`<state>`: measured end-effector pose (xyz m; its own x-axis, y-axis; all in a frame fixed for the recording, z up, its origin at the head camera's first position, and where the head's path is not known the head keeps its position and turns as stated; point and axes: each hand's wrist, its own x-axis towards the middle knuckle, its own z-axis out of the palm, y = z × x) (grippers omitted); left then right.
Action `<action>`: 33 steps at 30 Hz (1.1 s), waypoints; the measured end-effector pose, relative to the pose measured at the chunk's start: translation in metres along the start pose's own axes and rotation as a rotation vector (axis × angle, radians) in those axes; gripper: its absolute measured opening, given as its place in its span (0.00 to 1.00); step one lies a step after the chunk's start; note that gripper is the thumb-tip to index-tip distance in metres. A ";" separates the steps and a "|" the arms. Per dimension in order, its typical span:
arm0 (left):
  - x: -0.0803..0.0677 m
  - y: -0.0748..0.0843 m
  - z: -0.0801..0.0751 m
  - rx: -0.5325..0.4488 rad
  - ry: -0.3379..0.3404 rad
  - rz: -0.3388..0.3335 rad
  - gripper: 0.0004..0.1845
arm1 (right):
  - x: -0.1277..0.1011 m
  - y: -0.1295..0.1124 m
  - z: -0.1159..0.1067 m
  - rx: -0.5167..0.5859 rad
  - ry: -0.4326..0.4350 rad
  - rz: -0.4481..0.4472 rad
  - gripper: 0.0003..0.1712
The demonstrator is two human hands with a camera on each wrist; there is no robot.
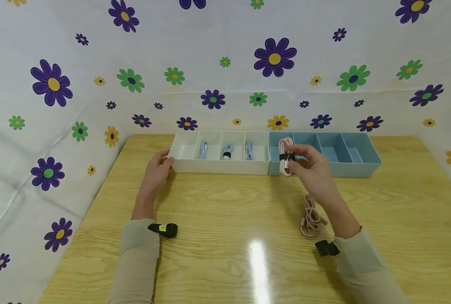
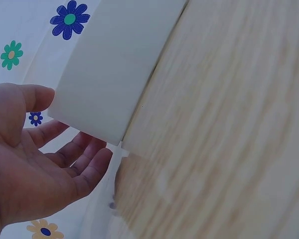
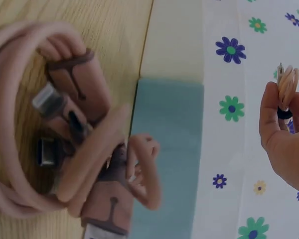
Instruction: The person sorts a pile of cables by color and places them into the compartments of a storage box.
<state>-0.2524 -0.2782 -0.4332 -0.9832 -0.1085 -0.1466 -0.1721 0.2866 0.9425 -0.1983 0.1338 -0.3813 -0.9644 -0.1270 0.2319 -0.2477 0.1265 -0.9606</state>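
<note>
My right hand (image 1: 314, 169) pinches a coiled pink cable (image 1: 284, 157), bound with a black strap, above the left end of the blue divided box (image 1: 356, 169). In the right wrist view that cable (image 3: 288, 87) stands up from the fingertips. My left hand (image 1: 157, 171) touches the left end of the white divided box (image 1: 221, 166); thumb and fingers (image 2: 92, 167) lie relaxed around its corner. Coiled light-blue cables (image 1: 227, 151) occupy several of the white box's compartments. Another pink cable bundle (image 1: 311, 217) lies on the table by my right forearm, large in the right wrist view.
Both boxes stand end to end near the back of the wooden table (image 1: 225, 211). Behind them hangs a white cloth (image 1: 225, 80) with printed flowers. Dark straps (image 1: 168, 230) show at both sleeve cuffs.
</note>
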 end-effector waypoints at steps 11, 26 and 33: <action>0.000 0.002 -0.001 0.011 -0.003 -0.002 0.30 | 0.022 0.010 -0.010 0.155 0.013 0.226 0.25; 0.002 -0.001 -0.001 0.014 0.004 0.008 0.29 | 0.064 0.006 -0.007 0.506 0.020 0.466 0.30; 0.001 0.001 -0.001 -0.002 0.003 -0.006 0.29 | 0.076 0.014 -0.001 0.805 0.076 0.595 0.29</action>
<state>-0.2534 -0.2791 -0.4319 -0.9820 -0.1129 -0.1516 -0.1781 0.2839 0.9422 -0.2754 0.1266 -0.3767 -0.9213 -0.1927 -0.3378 0.3861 -0.5574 -0.7350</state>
